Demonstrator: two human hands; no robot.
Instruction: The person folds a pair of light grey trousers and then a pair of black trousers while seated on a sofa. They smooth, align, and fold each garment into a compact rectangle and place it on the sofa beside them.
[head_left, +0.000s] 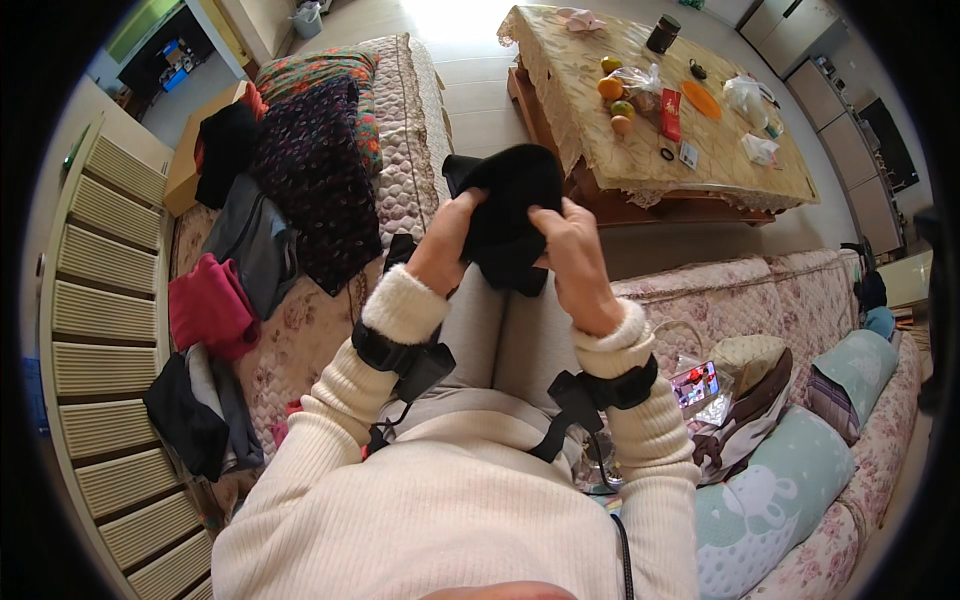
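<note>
A black cloth garment (514, 202), bunched and partly folded, is held up above my knees. My left hand (444, 240) grips its left side, thumb on top of the cloth. On the opposite side, my right hand (576, 259) pinches the fabric between thumb and fingers. The cloth hides some of the fingertips, and its exact kind cannot be told. Beneath it are my legs in light grey trousers (480, 330). A black strap with a small device (405, 360) circles each forearm over the cream knitted sleeves.
Clothes lie on the quilted sofa to the left, among them a pink garment (214, 307) and a dark patterned cloth (315, 180). A cloth-covered table (637, 157) bearing fruit stands ahead right. On the right sofa are a lit phone (694, 386) and a green pillow (780, 480).
</note>
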